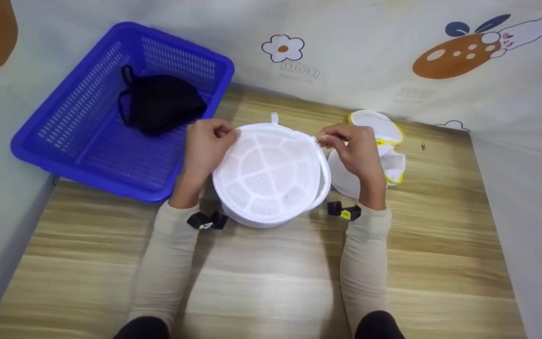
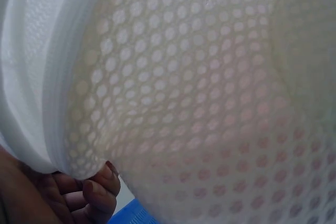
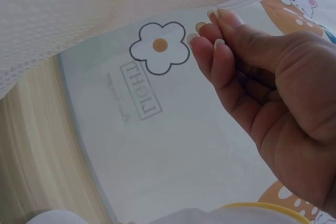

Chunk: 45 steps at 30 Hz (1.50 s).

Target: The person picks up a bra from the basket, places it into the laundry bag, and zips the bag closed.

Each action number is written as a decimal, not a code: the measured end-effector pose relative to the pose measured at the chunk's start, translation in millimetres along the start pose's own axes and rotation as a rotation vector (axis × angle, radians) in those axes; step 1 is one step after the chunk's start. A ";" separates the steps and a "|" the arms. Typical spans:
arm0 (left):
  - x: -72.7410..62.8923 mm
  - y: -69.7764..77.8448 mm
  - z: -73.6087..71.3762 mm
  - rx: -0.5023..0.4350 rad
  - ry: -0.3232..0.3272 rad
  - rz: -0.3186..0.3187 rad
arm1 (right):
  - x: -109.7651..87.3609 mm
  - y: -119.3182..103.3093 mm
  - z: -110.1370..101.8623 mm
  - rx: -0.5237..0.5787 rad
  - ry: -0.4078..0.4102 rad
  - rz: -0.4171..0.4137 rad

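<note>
A round white mesh laundry bag (image 1: 267, 176) stands on the wooden table between both hands. Its lid stands apart from the thick rim along the right side. My left hand (image 1: 205, 148) pinches the lid's edge at the upper left; in the left wrist view that hand (image 2: 86, 198) holds gathered mesh beside the zip band (image 2: 60, 77). At the upper right, the fingertips of my right hand (image 1: 358, 148) pinch the bag's edge by the zip. The right wrist view shows thumb and fingers of this hand (image 3: 273, 82) together at the rim; what they hold is too small to tell.
A blue plastic basket (image 1: 87, 176) stands at the left, with a black strapped fabric item (image 1: 165, 101) inside. White cloth pieces with yellow edging (image 1: 377, 127) lie behind the right hand. A printed wall covering (image 1: 346, 52) borders the table (image 1: 440, 245).
</note>
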<state>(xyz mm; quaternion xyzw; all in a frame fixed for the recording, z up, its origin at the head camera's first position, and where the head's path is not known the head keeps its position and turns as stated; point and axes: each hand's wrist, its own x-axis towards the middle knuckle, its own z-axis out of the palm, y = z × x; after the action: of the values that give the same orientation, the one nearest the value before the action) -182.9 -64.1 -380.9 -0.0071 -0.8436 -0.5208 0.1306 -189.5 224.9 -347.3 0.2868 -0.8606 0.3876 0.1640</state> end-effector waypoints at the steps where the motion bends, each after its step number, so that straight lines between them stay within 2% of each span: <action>1: 0.1 0.0 -0.1 0.000 -0.001 0.000 | 0.1 -0.1 -0.5 0.006 -0.002 -0.006; 9: -0.8 1.8 0.7 0.012 0.014 0.013 | -0.9 0.8 -2.0 0.027 -0.005 -0.015; 21: -0.7 1.5 -1.1 0.031 0.033 -0.005 | -2.3 -0.8 -5.3 0.007 -0.014 -0.018; 30: -0.6 3.0 -1.2 0.036 0.035 -0.008 | -6.1 27.0 -3.0 0.035 -0.024 -0.007; 36: -0.5 2.4 -0.3 0.051 0.046 -0.026 | -6.2 29.4 -4.9 0.035 -0.034 -0.046; 45: 1.5 1.7 -8.3 0.083 0.036 -0.040 | -6.2 27.9 -5.0 0.015 -0.053 -0.019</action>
<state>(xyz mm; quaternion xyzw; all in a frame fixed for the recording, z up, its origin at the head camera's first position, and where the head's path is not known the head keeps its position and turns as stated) -182.4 -70.8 -375.6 0.0247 -0.8621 -0.4877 0.1354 -201.6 245.9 -363.2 0.3066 -0.8588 0.3848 0.1425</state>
